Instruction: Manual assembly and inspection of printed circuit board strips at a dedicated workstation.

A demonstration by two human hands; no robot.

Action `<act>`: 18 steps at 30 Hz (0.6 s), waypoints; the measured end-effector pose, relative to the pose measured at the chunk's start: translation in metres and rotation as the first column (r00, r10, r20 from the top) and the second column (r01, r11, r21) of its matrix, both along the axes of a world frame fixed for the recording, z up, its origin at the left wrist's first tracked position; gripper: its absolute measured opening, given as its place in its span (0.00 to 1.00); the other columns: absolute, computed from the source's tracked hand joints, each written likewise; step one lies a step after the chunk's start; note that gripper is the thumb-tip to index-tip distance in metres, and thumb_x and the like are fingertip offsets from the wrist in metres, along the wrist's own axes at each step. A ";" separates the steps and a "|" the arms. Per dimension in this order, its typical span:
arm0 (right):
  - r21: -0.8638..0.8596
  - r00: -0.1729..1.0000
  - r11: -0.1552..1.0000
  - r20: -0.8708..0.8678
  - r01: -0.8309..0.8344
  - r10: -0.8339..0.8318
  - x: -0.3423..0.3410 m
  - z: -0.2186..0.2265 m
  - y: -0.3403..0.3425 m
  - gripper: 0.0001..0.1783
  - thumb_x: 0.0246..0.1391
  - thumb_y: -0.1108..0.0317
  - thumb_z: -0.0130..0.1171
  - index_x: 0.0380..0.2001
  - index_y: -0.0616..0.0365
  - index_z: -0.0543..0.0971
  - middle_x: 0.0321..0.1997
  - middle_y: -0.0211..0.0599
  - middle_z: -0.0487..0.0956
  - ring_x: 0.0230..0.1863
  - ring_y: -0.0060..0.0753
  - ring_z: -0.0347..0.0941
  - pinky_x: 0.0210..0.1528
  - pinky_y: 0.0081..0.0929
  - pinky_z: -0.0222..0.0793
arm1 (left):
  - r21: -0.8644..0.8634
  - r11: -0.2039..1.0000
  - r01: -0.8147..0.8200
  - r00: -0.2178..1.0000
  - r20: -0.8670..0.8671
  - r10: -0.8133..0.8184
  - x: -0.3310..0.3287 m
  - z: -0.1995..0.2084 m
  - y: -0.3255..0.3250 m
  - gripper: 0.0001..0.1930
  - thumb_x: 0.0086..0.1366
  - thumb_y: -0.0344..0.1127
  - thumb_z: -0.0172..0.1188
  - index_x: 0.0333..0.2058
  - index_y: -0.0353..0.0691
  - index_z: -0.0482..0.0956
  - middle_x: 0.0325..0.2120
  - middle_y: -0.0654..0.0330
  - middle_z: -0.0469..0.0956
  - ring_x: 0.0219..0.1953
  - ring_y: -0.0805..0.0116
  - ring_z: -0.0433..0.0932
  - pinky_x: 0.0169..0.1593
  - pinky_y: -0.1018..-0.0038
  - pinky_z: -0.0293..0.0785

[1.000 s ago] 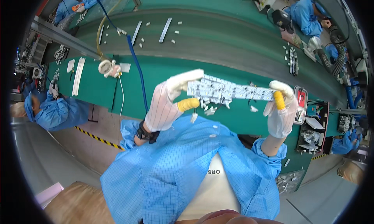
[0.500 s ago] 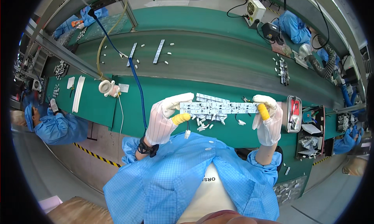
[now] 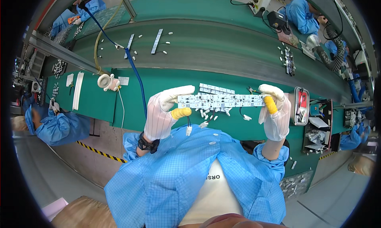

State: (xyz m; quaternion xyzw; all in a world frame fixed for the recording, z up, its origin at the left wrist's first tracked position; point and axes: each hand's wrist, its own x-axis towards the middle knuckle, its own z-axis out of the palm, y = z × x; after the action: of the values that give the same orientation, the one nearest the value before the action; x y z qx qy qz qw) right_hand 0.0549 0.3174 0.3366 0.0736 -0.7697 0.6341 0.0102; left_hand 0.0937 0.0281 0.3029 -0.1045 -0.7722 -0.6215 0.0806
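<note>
A long, narrow white circuit board [image 3: 222,101] is stretched level between my gloved hands above the green bench. My left hand [image 3: 174,103] pinches its left end, the yellow-covered thumb on the near side. At the other end my right hand [image 3: 274,107] grips it the same way, thumb in yellow too. From the board's left part a short dark wire hangs down to a white connector [image 3: 189,130]. Behind and partly hidden by it lies a pile of similar boards [image 3: 216,89], with several loose white connectors [image 3: 203,124] nearby.
Right of my hand sits a metal tray [image 3: 295,119] with red contents, beside a dark parts box [image 3: 317,127]. A small fan [image 3: 105,81] and a hanging blue hose [image 3: 137,77] are to the left. Boards [image 3: 157,41] lie on the far conveyor [image 3: 198,45]. Co-workers in blue sit around.
The view has shifted slightly. My hands keep the same grip on the circuit board, which has risen a little in the picture and tilts a bit more toward view.
</note>
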 end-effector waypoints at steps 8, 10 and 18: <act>-0.360 0.985 0.923 0.055 -0.134 0.164 -0.002 -0.001 0.001 0.27 0.55 0.55 0.54 0.49 0.68 0.68 0.24 0.33 0.74 0.16 0.20 0.68 0.16 0.13 0.56 | 0.017 0.998 -0.062 0.998 0.007 0.062 0.003 0.008 0.001 0.31 0.51 0.47 0.66 0.44 0.25 0.71 0.38 0.52 0.78 0.40 0.69 0.77 0.45 0.76 0.73; -0.334 0.989 0.934 0.033 -0.127 0.146 0.000 -0.001 0.003 0.26 0.56 0.56 0.53 0.48 0.68 0.69 0.21 0.33 0.73 0.15 0.20 0.67 0.16 0.13 0.55 | -0.059 0.996 -0.061 0.998 0.001 0.061 0.001 0.013 0.000 0.30 0.50 0.47 0.66 0.44 0.27 0.71 0.38 0.51 0.78 0.38 0.68 0.78 0.43 0.75 0.74; -0.157 0.994 0.988 -0.106 -0.007 -0.009 0.001 -0.002 0.000 0.20 0.55 0.63 0.50 0.46 0.67 0.71 0.26 0.32 0.72 0.14 0.14 0.62 0.18 0.10 0.50 | -0.067 0.998 0.022 0.975 -0.221 -0.036 -0.003 0.014 0.009 0.25 0.49 0.46 0.65 0.42 0.34 0.74 0.33 0.54 0.79 0.33 0.66 0.79 0.36 0.76 0.74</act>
State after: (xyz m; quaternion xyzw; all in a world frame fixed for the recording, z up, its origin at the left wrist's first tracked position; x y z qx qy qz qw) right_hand 0.0564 0.3175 0.3349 0.1056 -0.7157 0.6880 0.0571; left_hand 0.0911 0.0367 0.3164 -0.1871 -0.7763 -0.5818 0.1541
